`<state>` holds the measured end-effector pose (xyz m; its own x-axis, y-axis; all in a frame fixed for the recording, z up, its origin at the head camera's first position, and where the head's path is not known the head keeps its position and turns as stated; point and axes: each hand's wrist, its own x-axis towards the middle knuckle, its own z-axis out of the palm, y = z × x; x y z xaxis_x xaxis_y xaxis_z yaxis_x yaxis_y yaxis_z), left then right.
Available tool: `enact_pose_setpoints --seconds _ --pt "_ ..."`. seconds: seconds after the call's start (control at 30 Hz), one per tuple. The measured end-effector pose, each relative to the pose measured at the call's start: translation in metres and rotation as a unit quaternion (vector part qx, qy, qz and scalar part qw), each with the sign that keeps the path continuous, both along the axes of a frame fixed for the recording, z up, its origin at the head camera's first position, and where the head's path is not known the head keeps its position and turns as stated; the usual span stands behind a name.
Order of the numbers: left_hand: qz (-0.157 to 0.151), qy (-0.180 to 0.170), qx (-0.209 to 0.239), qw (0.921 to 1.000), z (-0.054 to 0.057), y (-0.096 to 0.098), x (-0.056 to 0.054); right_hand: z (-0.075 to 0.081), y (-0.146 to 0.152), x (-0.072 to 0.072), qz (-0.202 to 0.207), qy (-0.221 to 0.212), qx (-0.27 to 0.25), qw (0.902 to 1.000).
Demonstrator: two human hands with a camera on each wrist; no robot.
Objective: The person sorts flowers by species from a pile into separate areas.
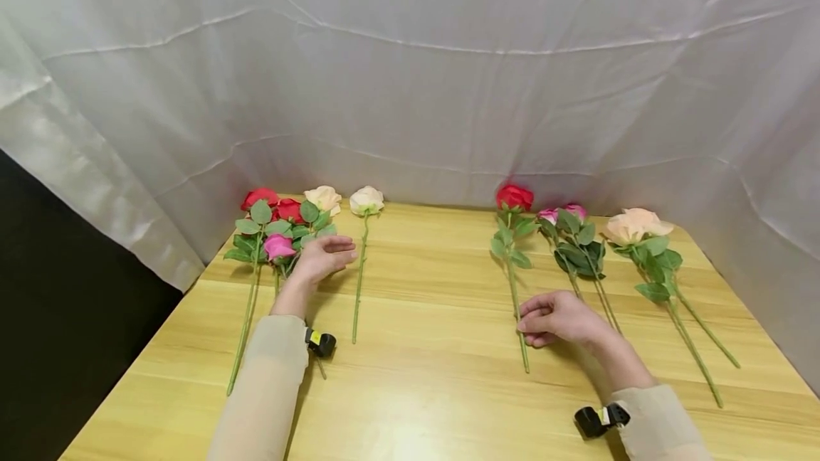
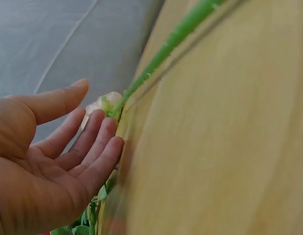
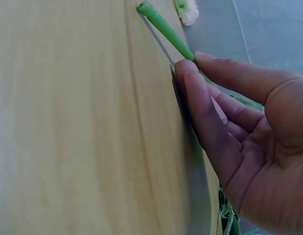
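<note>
Thumb and fingertips of my right hand (image 1: pixel 564 319) pinch a red rose (image 1: pixel 514 198) by its stem (image 1: pixel 514 283), right of centre; my left hand (image 1: pixel 323 260), fingers apart, empty, hangs beside the white rose (image 1: pixel 367 200), left of centre. I judge this as positioning one rose, next needing a steady pinch. Open table (image 1: pixel 435 269) separates these roses; curtain (image 1: pixel 442 112) edges the blooms.

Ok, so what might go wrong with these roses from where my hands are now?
The right hand pinches the red rose toward its lower end, so the bloom could dip or swing if lifted. The left hand is close to the lone white rose and might nudge it sideways. In the head view, the left wrist camera overlaps another stem, which it might catch.
</note>
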<state>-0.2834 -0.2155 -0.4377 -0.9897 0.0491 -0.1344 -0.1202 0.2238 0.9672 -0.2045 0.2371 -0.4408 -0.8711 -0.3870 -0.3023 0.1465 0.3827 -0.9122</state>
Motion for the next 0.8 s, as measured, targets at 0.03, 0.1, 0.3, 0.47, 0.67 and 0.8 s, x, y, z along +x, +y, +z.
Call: enact_pose_setpoints --seconds 0.03,0.1,0.3,0.47,0.67,0.8 --pt "-0.001 -0.001 -0.01 1.0 0.0 0.001 0.0 0.0 0.0 0.0 -0.002 0.002 0.0 1.0" --pt "-0.007 -0.001 -0.025 0.9997 -0.001 0.003 -0.001 0.001 -0.001 0.0 -0.008 0.005 0.001 1.0" --pt "-0.022 -0.014 -0.038 0.9989 -0.002 0.008 0.0 0.004 -0.006 0.003 -0.011 0.013 0.017 0.9997" --pt "-0.019 -0.01 -0.075 0.9969 -0.001 0.011 0.004 0.005 -0.009 0.004 -0.004 0.023 0.023 0.9995" --pt "-0.022 0.004 -0.125 0.9919 -0.001 0.016 0.006 0.002 -0.009 0.003 0.003 0.028 0.017 0.9995" --pt "-0.011 0.0 -0.118 0.9929 -0.003 0.018 0.006 0.001 -0.009 0.003 0.001 0.024 0.007 0.9997"
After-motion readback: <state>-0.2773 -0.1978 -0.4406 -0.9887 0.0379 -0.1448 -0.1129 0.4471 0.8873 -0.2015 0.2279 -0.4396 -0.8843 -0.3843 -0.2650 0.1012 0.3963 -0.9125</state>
